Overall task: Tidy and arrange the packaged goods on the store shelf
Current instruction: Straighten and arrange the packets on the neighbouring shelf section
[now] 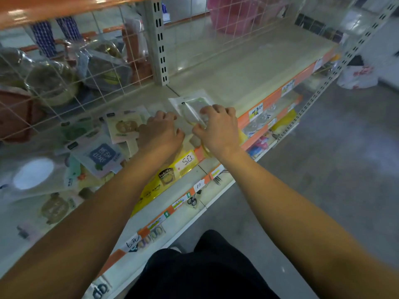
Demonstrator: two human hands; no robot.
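Store shelving is filling the view: a beige shelf (248,67) with an orange front strip (278,93) carrying handwritten price tags, and a grey floor (323,169) lying below on the right. Behind the shelf a white wire grid (71,83) is standing, and through it some clear bags with dark round contents are showing, too blurred to name.

Both hands are reaching over the front part of the shelf. The right hand (218,128) is holding a clear flat packet (194,108); its fingers are curling down onto the near end of the packet and the thumb is pinching the edge from the left. The packet is lying flat on the shelf, stretching away beyond the fingertips, with something greenish inside that I cannot make out. A thin yellowish loop is hanging under this hand, partly hidden.

The left hand (160,132) is sitting just to the left of the right thumb, knuckles up, fingers bent downward. What is under the fingers is hidden, so I cannot tell whether they are grasping anything.

To the left of the left hand's fingers, many flat packets (101,154) are lying in a loose, overlapping pile on the shelf, printed with round pictures and a dark blue label. A yellow packet (159,182) is sticking out under the left forearm, half covered by it. Lower shelves are showing small goods, cut off by the arms and blurred.
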